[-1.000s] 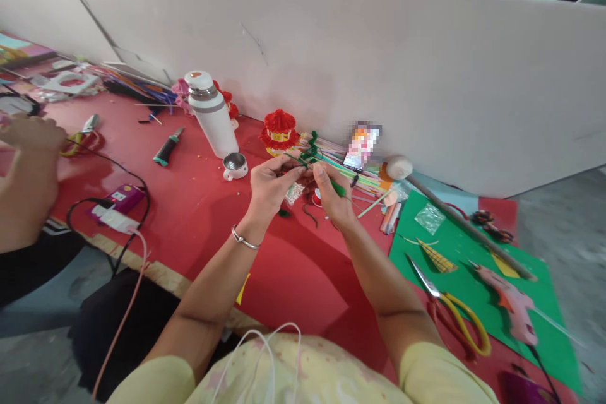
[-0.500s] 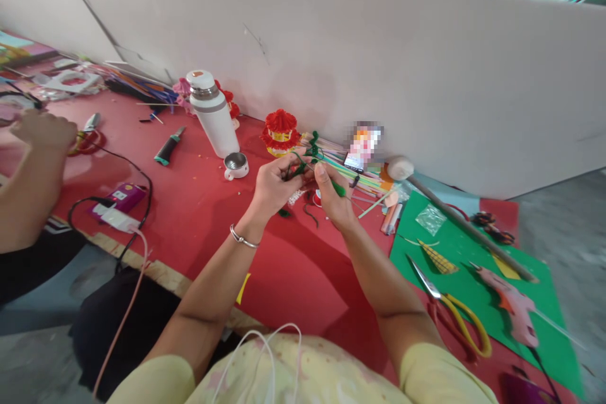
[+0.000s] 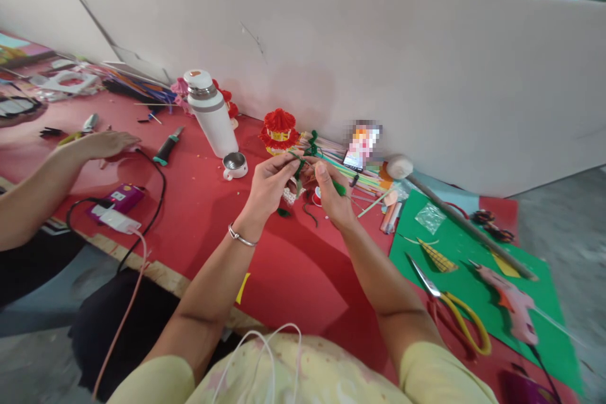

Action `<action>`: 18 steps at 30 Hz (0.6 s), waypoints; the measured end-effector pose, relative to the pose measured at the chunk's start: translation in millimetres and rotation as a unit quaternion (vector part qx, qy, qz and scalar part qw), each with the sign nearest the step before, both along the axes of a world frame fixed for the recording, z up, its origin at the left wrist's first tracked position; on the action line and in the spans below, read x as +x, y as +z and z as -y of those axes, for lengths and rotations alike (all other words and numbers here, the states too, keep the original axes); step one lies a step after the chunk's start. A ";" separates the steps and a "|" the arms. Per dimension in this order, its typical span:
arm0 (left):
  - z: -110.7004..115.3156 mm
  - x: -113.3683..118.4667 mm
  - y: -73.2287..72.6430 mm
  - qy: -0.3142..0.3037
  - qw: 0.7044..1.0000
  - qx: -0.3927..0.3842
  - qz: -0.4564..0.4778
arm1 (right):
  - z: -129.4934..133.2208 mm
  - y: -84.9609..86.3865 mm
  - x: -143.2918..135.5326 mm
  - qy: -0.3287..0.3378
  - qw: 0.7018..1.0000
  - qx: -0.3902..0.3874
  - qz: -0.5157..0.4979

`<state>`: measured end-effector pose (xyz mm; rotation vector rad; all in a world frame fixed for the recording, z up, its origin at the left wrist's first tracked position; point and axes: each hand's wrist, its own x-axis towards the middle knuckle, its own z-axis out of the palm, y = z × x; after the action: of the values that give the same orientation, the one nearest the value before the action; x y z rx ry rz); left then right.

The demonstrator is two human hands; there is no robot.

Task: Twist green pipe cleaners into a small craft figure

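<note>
Fingers of my left hand [image 3: 271, 182] pinch a dark green fuzzy strip [image 3: 299, 168] above the red table. Close beside it, my right hand [image 3: 334, 194] is closed around a thin tool with a green handle [image 3: 339, 188], its tip at the green strip. A curled green piece [image 3: 312, 142] rises just behind my fingertips. Below my hands lie small white beads [image 3: 290, 196] and a dark green scrap [image 3: 283, 212]. A red and yellow fuzzy lantern-like ornament [image 3: 279, 131] stands behind my left hand.
A white bottle [image 3: 213, 115], its cup [image 3: 235, 165] and a knife [image 3: 168, 146] are left of my hands. A phone [image 3: 362, 148] leans at the back. Scissors [image 3: 449, 303], a glue gun [image 3: 509, 306] and a mallet [image 3: 400, 168] lie right. At left is another person's arm [image 3: 52, 173].
The other person's hand at left has moved right along the table, shifting a black cable. My left hand has shifted slightly left; my right hand stays nearly in place.
</note>
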<state>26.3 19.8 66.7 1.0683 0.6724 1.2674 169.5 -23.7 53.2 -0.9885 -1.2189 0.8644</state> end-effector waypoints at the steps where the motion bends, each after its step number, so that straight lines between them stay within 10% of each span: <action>1: -0.1 0.0 0.0 0.010 1.000 0.003 0.000 | -0.1 -0.7 0.3 -0.008 1.000 0.002 0.006; 18: -1.7 0.2 -9.1 0.103 0.983 0.104 -0.110 | -4.7 -4.8 4.6 -0.059 0.992 0.080 0.082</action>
<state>26.4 21.5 57.6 1.3517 0.8499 1.4334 174.0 -19.0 48.4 -1.0054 -1.3322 0.5920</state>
